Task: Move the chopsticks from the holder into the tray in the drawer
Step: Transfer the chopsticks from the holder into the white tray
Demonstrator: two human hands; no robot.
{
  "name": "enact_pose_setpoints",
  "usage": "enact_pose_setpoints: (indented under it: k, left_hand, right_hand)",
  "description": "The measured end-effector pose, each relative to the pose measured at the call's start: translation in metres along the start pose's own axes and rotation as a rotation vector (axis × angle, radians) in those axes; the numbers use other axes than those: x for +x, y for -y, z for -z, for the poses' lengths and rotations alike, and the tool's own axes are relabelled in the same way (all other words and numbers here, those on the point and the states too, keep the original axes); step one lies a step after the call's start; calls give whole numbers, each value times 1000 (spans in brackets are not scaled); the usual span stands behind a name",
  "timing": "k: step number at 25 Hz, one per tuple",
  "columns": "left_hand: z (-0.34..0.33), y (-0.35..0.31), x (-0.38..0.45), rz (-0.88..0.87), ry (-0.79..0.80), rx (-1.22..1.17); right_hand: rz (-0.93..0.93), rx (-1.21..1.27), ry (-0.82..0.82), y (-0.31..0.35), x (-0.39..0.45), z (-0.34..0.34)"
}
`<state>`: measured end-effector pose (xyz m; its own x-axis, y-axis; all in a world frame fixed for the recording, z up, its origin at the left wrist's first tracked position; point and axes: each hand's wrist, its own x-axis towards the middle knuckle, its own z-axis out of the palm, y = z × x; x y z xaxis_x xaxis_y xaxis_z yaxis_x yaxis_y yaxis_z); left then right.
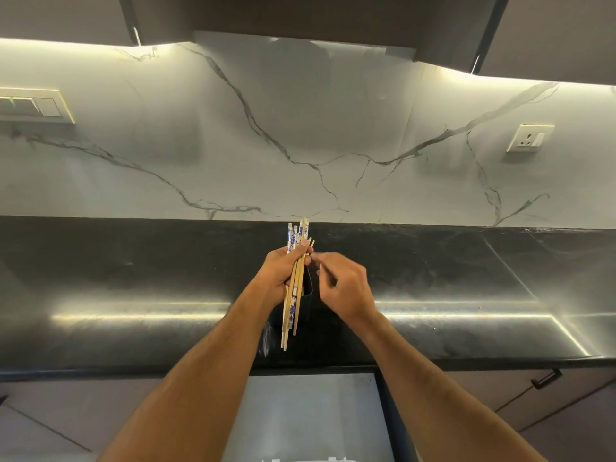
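My left hand (279, 274) is shut on a bundle of several wooden chopsticks (293, 295), some with blue-and-white patterned wrappers, held upright above the black counter. Their tops reach the wall's lower edge and their tips point down toward me. A dark holder (308, 288) stands on the counter just behind the bundle, mostly hidden between my hands. My right hand (343, 285) is beside it, fingers curled and pinching near the top of the bundle; whether it grips a chopstick is unclear. Below the counter's front edge the open drawer (310, 415) shows a pale grey floor, with a white tray edge (305, 459) at the bottom.
The black counter (466, 295) runs the full width under a marble backsplash. A switch plate (36, 106) sits on the wall at left and a socket (530, 138) at right. Dark upper cabinets hang above. A cabinet handle (546, 378) is at lower right.
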<state>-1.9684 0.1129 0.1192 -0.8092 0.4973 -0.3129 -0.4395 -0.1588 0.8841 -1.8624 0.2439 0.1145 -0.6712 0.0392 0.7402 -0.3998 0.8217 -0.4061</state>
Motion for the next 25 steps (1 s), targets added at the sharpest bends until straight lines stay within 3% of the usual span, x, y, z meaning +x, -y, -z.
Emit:
enact_pose_setpoints:
  k: [4,7,12,17,25]
  left_hand:
    - [-4,20,-10,-102,130,116]
    - [-7,35,-16,-135,173,184]
    - [-3,50,-21,-137,222,273]
    - [4,57,-18,-90,200,298]
    - [9,59,-12,-115,170,308]
  right_hand:
    - [-692,299,-188,-6,32,-3]
    - [-991,588,-162,-13,44,-2]
    - [-1118,583,-125,-20,47,-5]
    - [-1121,528,-146,-27,50,-3]
    - [-1178,513,43,-33,49,-3]
